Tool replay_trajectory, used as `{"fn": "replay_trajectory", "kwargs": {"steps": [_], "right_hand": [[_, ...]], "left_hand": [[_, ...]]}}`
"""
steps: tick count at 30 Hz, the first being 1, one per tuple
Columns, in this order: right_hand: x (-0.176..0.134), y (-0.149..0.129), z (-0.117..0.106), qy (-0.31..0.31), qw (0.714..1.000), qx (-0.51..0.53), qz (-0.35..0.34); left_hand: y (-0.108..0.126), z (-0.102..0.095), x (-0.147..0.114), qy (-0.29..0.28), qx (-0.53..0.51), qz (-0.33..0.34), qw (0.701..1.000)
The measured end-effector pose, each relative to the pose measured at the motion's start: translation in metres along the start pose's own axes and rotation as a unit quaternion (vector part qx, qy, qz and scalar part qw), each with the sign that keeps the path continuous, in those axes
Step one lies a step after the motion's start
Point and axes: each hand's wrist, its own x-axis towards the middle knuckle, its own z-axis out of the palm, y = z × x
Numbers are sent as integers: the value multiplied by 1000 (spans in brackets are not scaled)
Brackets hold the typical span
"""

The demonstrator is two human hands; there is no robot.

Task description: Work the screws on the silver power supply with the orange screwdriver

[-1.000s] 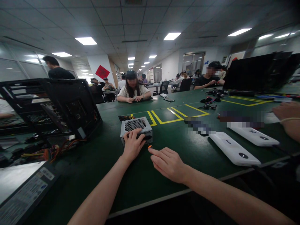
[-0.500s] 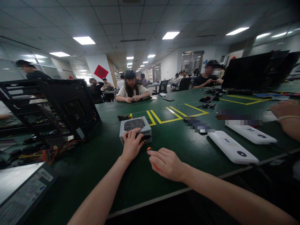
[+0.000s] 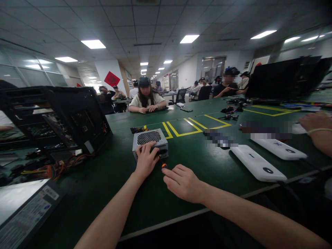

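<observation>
A grey metal power supply unit (image 3: 164,138) with a perforated top stands on the green table. My left hand (image 3: 147,157) grips its near side, fingers bent over the top edge and front face beside a black part. In my right hand (image 3: 183,181), closed just right of and nearer than the unit, is a screwdriver (image 3: 164,166) with an orange and black handle. Its thin shaft points toward the unit's near face. My left fingers are close to where the tip lies, and I cannot make out what the tip touches.
An open black computer case (image 3: 77,117) stands at left, loose wires (image 3: 61,169) in front. Another power supply (image 3: 28,211) lies near left. White power banks (image 3: 255,164) lie at right, near another person's hand (image 3: 317,129). Yellow tape marks the table. A person (image 3: 147,100) sits opposite.
My right hand has shifted slightly left and its fingers have rolled on the screwdriver handle, which now shows black beside the orange. My left hand and the power supply have stayed put.
</observation>
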Motion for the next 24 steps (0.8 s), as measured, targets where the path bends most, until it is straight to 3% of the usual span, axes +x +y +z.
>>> {"fn": "replay_trajectory", "kwargs": {"steps": [7,15,24], "right_hand": [[4,-7,-2,-10,996,-90,-15],[1,-6,-1,-90,995,-22,-40],[8,-12,5,-87,995,-34,-22]], "left_hand": [[1,-1,0,-1,9,1,1000],[2,-2,1,-15,19,-3,1000],[0,0,0,-8,13,-3,1000]]}}
